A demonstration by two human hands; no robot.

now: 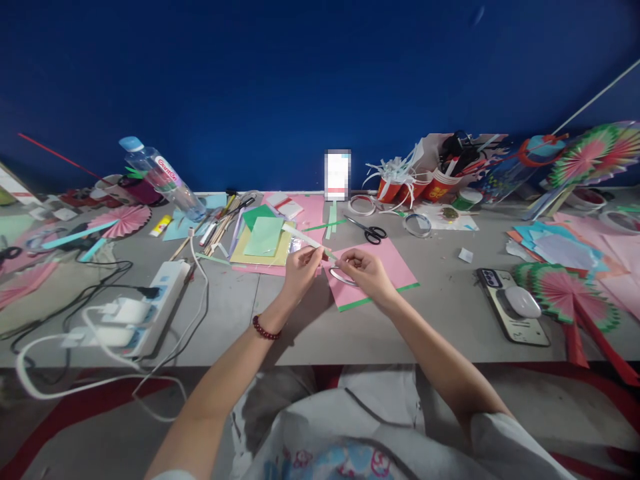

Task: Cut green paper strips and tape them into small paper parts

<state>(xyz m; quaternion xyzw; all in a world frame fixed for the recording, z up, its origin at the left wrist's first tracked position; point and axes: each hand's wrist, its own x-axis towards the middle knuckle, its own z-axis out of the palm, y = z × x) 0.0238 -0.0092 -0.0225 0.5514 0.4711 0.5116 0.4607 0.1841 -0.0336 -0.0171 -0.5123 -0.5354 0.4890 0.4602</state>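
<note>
A narrow pale strip (pixel 303 236), which looks like paper or tape, slants up and left from between my hands. My left hand (pixel 301 268) is closed in a pinch on it. My right hand (pixel 369 273) is also closed, its fingertips at the strip's lower end. Under the right fingers a white curved band (pixel 343 277) shows, partly hidden. Both hands are above a pink paper sheet (pixel 395 267) with a green strip (pixel 407 287) along its near edge. Behind them lie black-handled scissors (pixel 375 233).
Stacked green papers (pixel 265 237) lie to the left, near a power strip (pixel 163 307) with cables. A tilted plastic bottle (pixel 167 177) and red paper cups (pixel 440 187) are at the back. A phone (pixel 500 320) and a pleated paper fan (pixel 565 293) lie right.
</note>
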